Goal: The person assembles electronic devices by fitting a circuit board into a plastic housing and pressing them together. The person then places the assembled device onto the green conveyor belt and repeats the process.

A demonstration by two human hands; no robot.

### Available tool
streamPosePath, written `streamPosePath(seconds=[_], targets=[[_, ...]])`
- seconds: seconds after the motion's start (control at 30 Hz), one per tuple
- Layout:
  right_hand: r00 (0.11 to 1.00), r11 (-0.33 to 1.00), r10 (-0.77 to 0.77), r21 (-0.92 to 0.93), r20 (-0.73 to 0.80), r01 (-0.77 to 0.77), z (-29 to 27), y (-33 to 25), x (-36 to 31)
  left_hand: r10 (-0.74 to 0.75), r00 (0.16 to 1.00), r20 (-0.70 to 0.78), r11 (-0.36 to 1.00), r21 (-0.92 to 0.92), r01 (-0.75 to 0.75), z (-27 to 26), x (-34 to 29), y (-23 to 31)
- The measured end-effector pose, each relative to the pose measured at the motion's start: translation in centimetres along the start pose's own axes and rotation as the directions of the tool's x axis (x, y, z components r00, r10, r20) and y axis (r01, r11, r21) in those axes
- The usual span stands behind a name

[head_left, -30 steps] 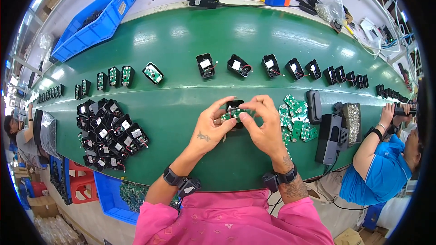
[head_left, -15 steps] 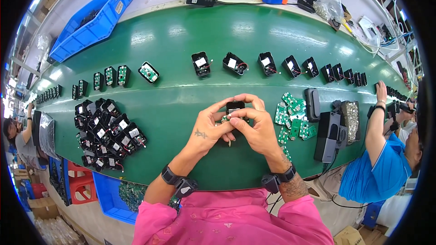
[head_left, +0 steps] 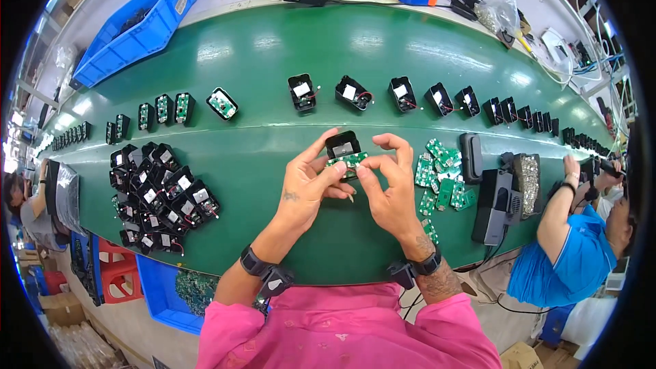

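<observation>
My left hand (head_left: 304, 188) is closed round a small black plastic case (head_left: 342, 138), with its thumb on a green circuit board (head_left: 351, 160). The board lies across the near part of the case's open side, and a pale block shows inside behind it. At the board's right end, the thumb and a finger of my right hand (head_left: 394, 198) pinch its edge, while the index finger is lifted away. Whether a wire sits between those fingertips is too small to tell. To my right lies a loose pile of green circuit boards (head_left: 445, 193).
Black cases (head_left: 164, 195) are heaped at left on the green table (head_left: 266, 55). Farther back runs a row of open cases (head_left: 301, 92), some with boards (head_left: 222, 104). A grey device (head_left: 493, 205) stands right. Blue bins (head_left: 143, 27) and co-workers (head_left: 567, 246) are at the sides.
My right hand has drawn slightly right, and its index finger has lifted off. The case and board, covered by my fingers before, are now in plainer view. The right co-worker's arm has lowered.
</observation>
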State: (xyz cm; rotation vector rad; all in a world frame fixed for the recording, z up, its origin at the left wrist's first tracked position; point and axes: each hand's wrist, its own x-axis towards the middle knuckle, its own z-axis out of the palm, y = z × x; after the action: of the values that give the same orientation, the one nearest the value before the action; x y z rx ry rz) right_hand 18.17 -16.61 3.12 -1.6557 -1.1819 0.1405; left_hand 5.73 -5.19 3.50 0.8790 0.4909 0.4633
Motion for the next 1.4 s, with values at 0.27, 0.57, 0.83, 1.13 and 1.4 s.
streamPosePath(seconds=[0.27, 0.57, 0.83, 1.13, 1.4], targets=[[0.990, 0.982, -0.104, -0.148, 0.097, 0.118, -0.6, -0.1, 0.4, 0.269, 0.963, -0.016, 0.903, 0.352, -0.247, 0.4, -0.3, -0.9], [0.975, 0.986, -0.126, -0.083, 0.182, 0.143, -1.1, 0.2, 0.6, 0.430, 0.884, 0.186, 0.608, 0.664, -0.435, -0.4, -0.2, -0.5], [0.970, 0.973, -0.134, -0.157, 0.205, 0.167, -1.2, -0.2, 0.7, 0.463, 0.859, 0.217, 0.540, 0.700, -0.468, -0.1, -0.1, -0.9], [0.998, 0.988, -0.056, -0.143, -0.019, 0.053, 0.0, 0.4, 0.3, 0.317, 0.948, -0.025, 0.869, 0.407, -0.280, 0.2, 0.3, -1.4], [0.988, 0.987, 0.153, 0.042, 0.023, -0.154, -0.6, 0.9, 0.5, 0.207, 0.970, 0.130, 0.935, 0.265, -0.235, -0.1, 0.5, -0.9]])
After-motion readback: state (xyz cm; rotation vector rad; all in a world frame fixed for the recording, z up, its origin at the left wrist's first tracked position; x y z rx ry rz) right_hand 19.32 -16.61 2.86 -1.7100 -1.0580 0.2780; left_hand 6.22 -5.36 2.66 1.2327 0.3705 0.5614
